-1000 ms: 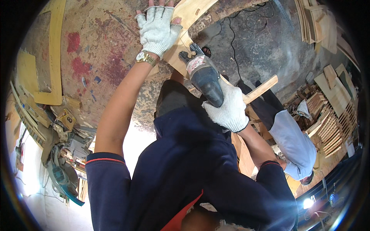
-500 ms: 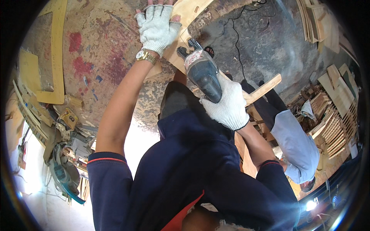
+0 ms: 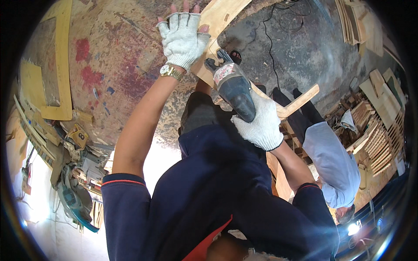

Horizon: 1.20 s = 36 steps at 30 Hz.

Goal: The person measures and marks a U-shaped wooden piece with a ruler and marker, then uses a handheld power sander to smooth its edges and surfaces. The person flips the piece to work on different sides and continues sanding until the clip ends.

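Observation:
My left hand [image 3: 184, 41] wears a white knit glove with bare fingertips. It lies with fingers spread at the left edge of a pale, curved wooden board [image 3: 220, 17] on the worn work table. In my gloved right hand [image 3: 261, 124] is a dark power tool that looks like a jigsaw [image 3: 235, 93], gripped by its body. The forked front of the tool rests on the board near a curved cut. Its blade cannot be made out. A narrow wooden strip [image 3: 300, 101] sticks out to the right beyond my right hand.
A yellowish wooden frame [image 3: 64, 65] lies on the table [image 3: 117, 26] at left. A circular saw [image 3: 74, 198] stands at lower left. At right are a person in a light blue shirt [image 3: 328, 152], stacked wood slats [image 3: 379, 148] and a black cable [image 3: 271, 52] on the floor.
The jigsaw and my right hand have shifted slightly right and toward me. My left hand has slid a little the same way, its fingers still spread.

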Available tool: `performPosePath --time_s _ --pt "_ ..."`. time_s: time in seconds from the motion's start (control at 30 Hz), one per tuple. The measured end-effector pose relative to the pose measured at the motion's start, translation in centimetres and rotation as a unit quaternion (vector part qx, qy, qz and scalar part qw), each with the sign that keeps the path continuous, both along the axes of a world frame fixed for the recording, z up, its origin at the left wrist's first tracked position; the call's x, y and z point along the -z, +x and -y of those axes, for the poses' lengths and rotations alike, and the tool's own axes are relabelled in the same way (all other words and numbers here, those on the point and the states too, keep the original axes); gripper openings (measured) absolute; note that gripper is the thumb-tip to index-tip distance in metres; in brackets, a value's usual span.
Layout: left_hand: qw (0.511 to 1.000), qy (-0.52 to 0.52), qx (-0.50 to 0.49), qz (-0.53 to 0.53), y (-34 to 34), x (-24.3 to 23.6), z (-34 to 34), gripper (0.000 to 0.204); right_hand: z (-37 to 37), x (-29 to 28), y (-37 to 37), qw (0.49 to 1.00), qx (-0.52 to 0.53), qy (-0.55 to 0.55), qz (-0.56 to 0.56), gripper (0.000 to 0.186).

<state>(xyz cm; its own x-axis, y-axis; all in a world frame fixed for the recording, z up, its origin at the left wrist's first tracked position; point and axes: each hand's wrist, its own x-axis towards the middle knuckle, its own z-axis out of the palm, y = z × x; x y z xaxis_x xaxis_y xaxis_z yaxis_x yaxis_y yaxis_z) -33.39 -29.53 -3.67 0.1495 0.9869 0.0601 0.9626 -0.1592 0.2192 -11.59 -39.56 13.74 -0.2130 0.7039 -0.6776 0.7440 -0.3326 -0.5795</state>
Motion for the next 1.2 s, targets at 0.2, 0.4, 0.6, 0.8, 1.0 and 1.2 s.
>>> performPosePath --time_s 0.2,0.4,0.6,0.8,1.0,1.2 --pt "1.0 -0.007 0.003 0.005 -0.1 0.2 0.2 0.064 0.1 0.5 -0.1 0.999 -0.009 0.034 -0.007 0.053" --pt "0.999 0.025 0.011 -0.018 -0.4 1.7 0.3 0.06 0.1 0.5 -0.1 1.0 -0.004 0.02 0.0 0.053" --pt "1.0 -0.002 0.016 -0.01 -0.6 1.6 -0.9 0.067 0.4 0.3 -0.5 0.998 0.05 0.031 -0.022 0.051" --pt "0.995 0.079 0.061 -0.011 0.5 0.5 -5.6 0.06 0.4 0.3 -0.8 0.999 0.037 0.02 0.005 0.048" --pt "0.995 0.036 0.087 0.02 0.5 0.5 -5.4 0.055 -0.3 -0.5 -1.2 0.999 0.05 -0.001 -0.007 0.049" --pt "0.996 0.029 0.085 0.022 0.7 0.0 -5.6 0.054 -0.6 -0.6 -1.7 0.999 0.043 0.0 0.013 0.052"
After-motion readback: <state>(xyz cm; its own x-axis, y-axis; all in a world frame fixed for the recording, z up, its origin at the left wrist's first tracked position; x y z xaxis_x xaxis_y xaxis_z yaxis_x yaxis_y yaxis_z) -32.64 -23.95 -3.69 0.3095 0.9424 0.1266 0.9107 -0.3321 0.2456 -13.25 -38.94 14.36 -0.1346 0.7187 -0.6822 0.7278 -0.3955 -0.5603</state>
